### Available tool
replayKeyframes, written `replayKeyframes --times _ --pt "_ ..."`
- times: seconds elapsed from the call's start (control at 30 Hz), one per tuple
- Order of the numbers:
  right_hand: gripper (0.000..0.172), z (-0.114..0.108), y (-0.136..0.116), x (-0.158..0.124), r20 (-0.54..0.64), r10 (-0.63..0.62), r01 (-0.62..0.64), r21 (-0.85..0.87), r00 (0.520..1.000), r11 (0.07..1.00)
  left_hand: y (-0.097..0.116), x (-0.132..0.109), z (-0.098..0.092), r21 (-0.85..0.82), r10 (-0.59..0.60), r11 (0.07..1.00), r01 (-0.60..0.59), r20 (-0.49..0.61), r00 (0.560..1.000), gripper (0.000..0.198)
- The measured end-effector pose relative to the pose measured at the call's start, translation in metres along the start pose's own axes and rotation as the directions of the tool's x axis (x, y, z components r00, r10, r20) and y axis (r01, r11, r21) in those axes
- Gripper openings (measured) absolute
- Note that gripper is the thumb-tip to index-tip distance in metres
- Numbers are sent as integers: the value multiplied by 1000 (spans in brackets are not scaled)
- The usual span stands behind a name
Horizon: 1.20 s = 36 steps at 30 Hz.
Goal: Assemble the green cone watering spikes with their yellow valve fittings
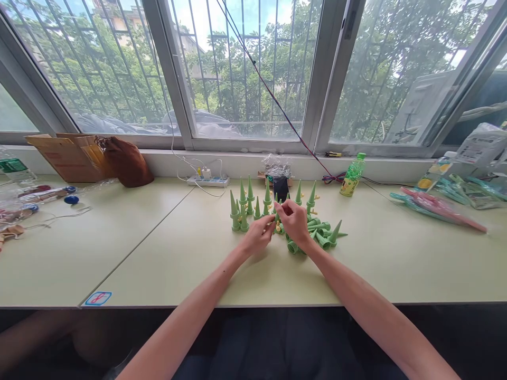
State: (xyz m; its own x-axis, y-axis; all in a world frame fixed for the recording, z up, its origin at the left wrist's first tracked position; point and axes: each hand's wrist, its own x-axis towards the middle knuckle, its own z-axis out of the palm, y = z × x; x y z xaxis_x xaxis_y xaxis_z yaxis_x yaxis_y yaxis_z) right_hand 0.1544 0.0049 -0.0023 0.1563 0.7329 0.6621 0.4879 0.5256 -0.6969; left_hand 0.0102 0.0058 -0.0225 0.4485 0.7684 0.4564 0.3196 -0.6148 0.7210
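Note:
At the middle of the table my left hand (258,233) and my right hand (293,219) meet over a green plastic watering spike (276,216). The fingers of my left hand close around its lower part, by a small yellow valve (278,227). My right hand pinches it higher up, near the pointed end; fingers partly cover the spike. Several standing green spikes (234,211) rise behind and to the left of my hands, points up. Under and beyond my right wrist lies a loose pile of green spikes (324,240), mostly on their sides.
Behind the spikes stands a black phone-like object (281,188). A power strip (208,181) and a green drink bottle (353,175) are near the window. At left are a brown pouch (125,162) and cardboard box (65,161); plastic packets (443,210) lie at right.

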Motion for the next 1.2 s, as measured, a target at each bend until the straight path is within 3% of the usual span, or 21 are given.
replayKeyframes --times 0.43,0.9,1.03,1.2 --pt "40 2 2 -1 -10 -35 35 -7 999 999 3 0 -1 5 1 1000 -2 14 1000 26" --pt "24 5 2 -6 146 -150 159 -51 978 986 -3 -1 -1 122 40 992 -26 -109 993 17" --pt "25 1 0 -1 98 -197 207 -102 975 973 -2 -1 -2 153 29 988 -1 -182 983 29" --pt "26 -10 -12 16 -66 -267 252 -176 962 952 0 -1 -3 181 -3 982 52 -266 964 45"
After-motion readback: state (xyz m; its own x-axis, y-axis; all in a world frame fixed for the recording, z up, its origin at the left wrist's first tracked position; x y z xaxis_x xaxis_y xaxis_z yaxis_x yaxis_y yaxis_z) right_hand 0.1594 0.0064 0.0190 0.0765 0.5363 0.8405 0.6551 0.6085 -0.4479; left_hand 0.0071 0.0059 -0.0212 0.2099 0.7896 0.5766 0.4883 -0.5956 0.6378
